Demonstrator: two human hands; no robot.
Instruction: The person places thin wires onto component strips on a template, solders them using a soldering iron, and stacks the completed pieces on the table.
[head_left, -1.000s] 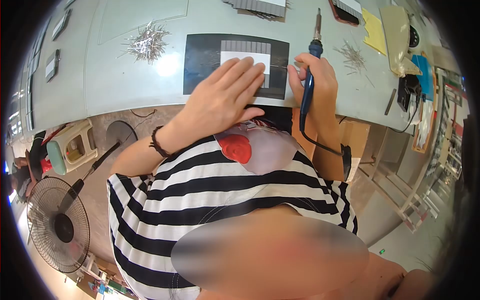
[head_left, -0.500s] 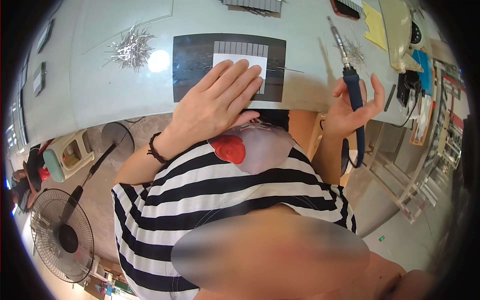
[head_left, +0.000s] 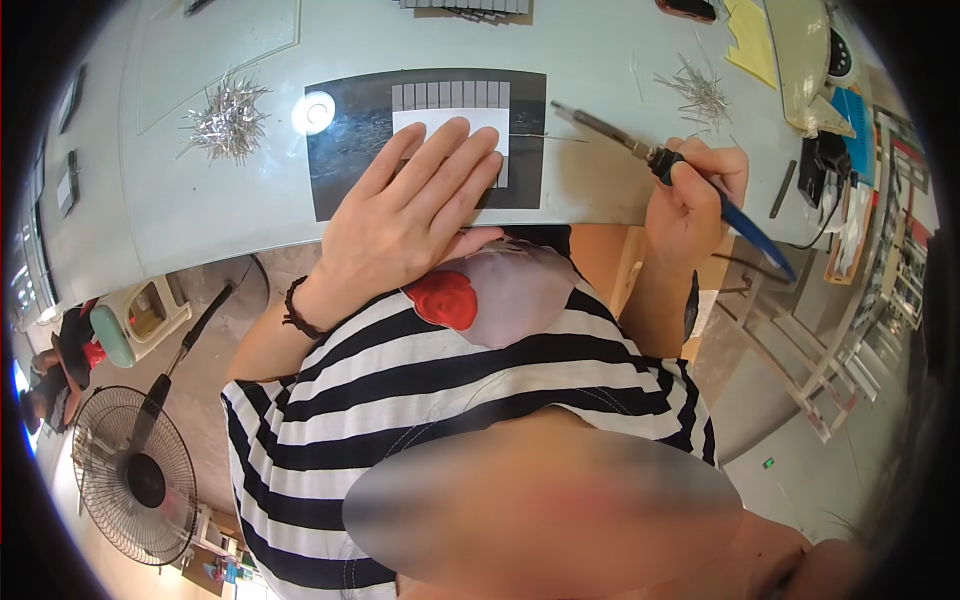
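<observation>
My left hand (head_left: 400, 200) lies flat with its fingers stretched out over a white card (head_left: 490, 120). The card covers part of a row of narrow grey strips (head_left: 450, 95), which rests on a dark mat (head_left: 345, 110). From the strips' right side a thin wire (head_left: 560, 138) sticks out past the mat's edge. My right hand (head_left: 695, 195) is closed around a soldering iron (head_left: 605, 130) with a blue handle. The iron's tip points left, near the mat's upper right edge, apart from the strips. What lies under my left palm is hidden.
Loose piles of thin metal pieces lie left (head_left: 225, 118) and right (head_left: 700, 95) of the mat. More grey strips (head_left: 465, 8) are stacked at the far edge. A phone (head_left: 688, 8) and yellow paper (head_left: 750, 45) lie far right. A fan (head_left: 145, 480) stands at lower left.
My right hand has closed around the soldering iron in a pen-like grip. The iron has swung from nearly upright to slanting left, its tip now near the mat. My left hand stays flat on the card.
</observation>
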